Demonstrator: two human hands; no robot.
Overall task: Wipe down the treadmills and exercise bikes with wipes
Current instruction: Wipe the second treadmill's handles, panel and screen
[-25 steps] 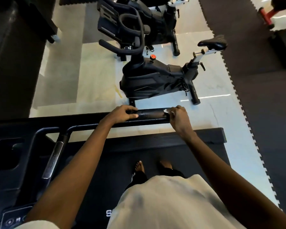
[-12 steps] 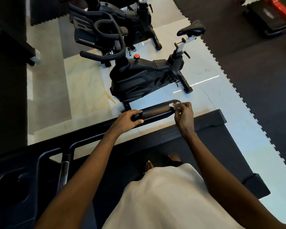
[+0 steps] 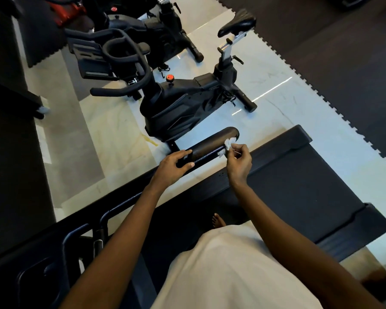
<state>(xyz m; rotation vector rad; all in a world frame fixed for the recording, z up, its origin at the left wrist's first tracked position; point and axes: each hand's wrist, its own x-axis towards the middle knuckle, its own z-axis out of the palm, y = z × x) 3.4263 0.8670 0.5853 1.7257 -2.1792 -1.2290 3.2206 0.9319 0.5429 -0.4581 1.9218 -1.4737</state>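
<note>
I stand on a black treadmill, its belt [image 3: 299, 188] under my bare foot. Its padded black handrail [image 3: 212, 144] runs up to the right and ends in a rounded tip. My left hand [image 3: 173, 167] grips the handrail's lower part, thumb over the top. My right hand [image 3: 239, 160] pinches a small crumpled white wipe [image 3: 227, 144] and holds it against the rail close to its tip. A black exercise bike [image 3: 183, 105] with an orange knob stands on the pale floor just beyond the rail.
A second black bike [image 3: 163, 30] and a red machine [image 3: 67, 7] stand further back. Dark interlocking floor mats [image 3: 343, 63] cover the right side. The treadmill console frame [image 3: 40, 259] fills the lower left.
My view has swung so the handrail now slants upward. My right hand has slid the wipe along the rail toward its tip and lifted slightly; my left hand keeps its grip.
</note>
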